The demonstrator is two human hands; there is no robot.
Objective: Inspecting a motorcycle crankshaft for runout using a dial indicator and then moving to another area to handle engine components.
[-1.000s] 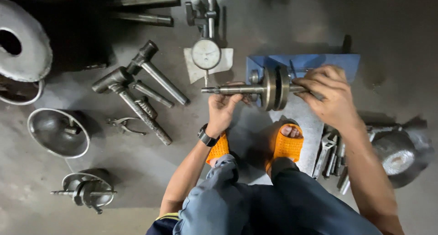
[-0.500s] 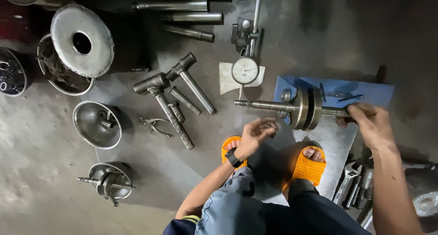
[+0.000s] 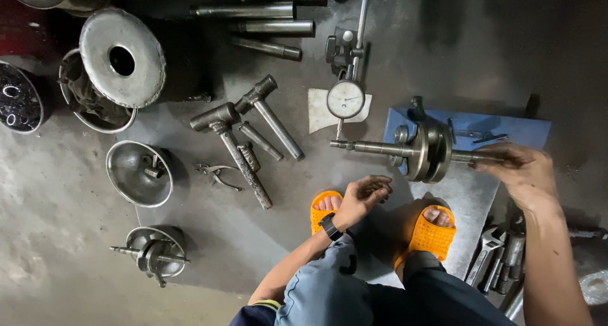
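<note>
Far left on the grey floor sit a round metal cover with a centre hole (image 3: 122, 58), a shallow metal bowl (image 3: 138, 172) and, nearer you, a spare crank assembly (image 3: 154, 253). Moving right, two heavy steel hammers (image 3: 235, 148) lie side by side, with a dial gauge on its stand (image 3: 345, 98) beyond them. Your left hand (image 3: 364, 196) hangs free above your orange sandals (image 3: 325, 209), fingers loosely curled and holding nothing. Right of it, the crankshaft (image 3: 425, 151) rests across a blue truing stand (image 3: 500, 131), its long shaft pointing left under the gauge. Your right hand (image 3: 520, 172) pinches the crankshaft's right shaft end with closed fingers. You seem to be checking runout; the next move likely calls for a slow, steady turn with the gauge tip resting on the shaft. Spanners (image 3: 491, 255) lie far right.
</note>
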